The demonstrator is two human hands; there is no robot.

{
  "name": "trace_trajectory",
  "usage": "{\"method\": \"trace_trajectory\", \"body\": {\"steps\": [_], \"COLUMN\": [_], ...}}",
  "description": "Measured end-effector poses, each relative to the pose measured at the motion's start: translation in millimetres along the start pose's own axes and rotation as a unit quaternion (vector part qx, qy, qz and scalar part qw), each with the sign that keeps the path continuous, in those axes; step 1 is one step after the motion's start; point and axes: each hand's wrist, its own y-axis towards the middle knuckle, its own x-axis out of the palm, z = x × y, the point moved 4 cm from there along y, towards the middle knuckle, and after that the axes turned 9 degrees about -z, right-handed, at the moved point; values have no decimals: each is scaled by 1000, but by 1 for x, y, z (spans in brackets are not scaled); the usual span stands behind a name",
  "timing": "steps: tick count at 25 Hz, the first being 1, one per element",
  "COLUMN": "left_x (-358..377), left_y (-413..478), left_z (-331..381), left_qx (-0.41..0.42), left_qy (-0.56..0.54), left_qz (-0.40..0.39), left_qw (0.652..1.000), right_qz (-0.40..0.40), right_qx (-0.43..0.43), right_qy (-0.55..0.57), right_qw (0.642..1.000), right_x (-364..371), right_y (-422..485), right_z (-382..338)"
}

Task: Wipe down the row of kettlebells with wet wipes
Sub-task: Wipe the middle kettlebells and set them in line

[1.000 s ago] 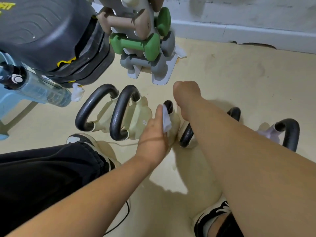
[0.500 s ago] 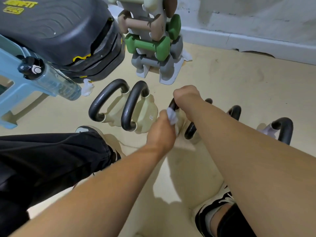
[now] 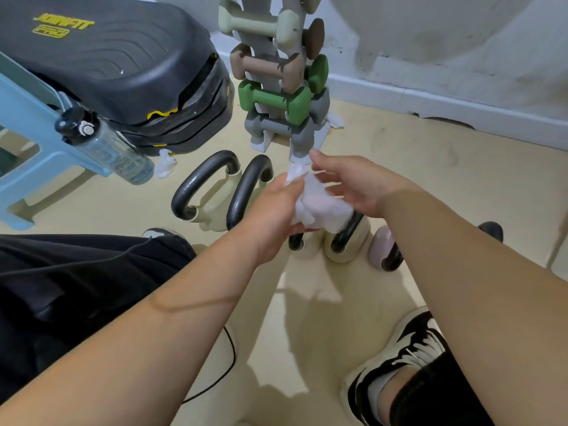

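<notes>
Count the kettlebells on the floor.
6. The leftmost kettlebell and second kettlebell stand left of the left hand; the third kettlebell and fourth kettlebell sit below the wet wipe; the pinkish fifth kettlebell and the sixth kettlebell's handle flank the right forearm. Arms may hide more.

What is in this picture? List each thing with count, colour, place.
kettlebells: at least five, cream and pink, black handles, row on floor
wipe: one, white, between both hands
used wipe: one, white, crumpled by step platform
dumbbells: several, cream, brown, green, grey, on rack
step platform: one, black, top left
stool: one, light blue, left
bottle: one, clear, on stool
left hand: grips wipe
right hand: pinches wipe
</notes>
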Motion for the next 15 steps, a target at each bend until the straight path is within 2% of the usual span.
{"method": "trace_trajectory", "body": {"steps": [2,3,4,5,6,8,10,11,12,15], "left_x": [2,-1,-1,-2,-4,-17,-32,-37,-38,-34], "left_y": [-4,-2,-1,1,3,14,21,23,24,28], "left_z": [7,6,4,3,1,-10,-24,-29,-34,-44], "left_qx": [-18,-21,-23,-24,-24,-38,-51,-55,-61,-81], "left_qy": [-70,-83,-94,-101,-101,-40,44,66,80,94], "left_qz": [-47,-54,-63,-64,-56,9,93,120,129,102], "left_qw": [996,995,993,993,993,998,993,989,987,987], "right_qz": [-162,-213,-220,-192,-129,93,294,349,365,276], "right_qx": [51,54,54,56,51,29,20,25,25,56], "right_qy": [80,92,75,55,43,28,-49,-102,-143,-159], "right_qw": [982,971,971,978,989,995,954,931,920,946], "right_x": [13,19,18,14,7,-16,-40,-46,-48,-14], "right_y": [-4,-5,-1,3,8,14,10,7,9,26], "right_z": [7,10,16,22,24,19,8,1,-3,0]}}
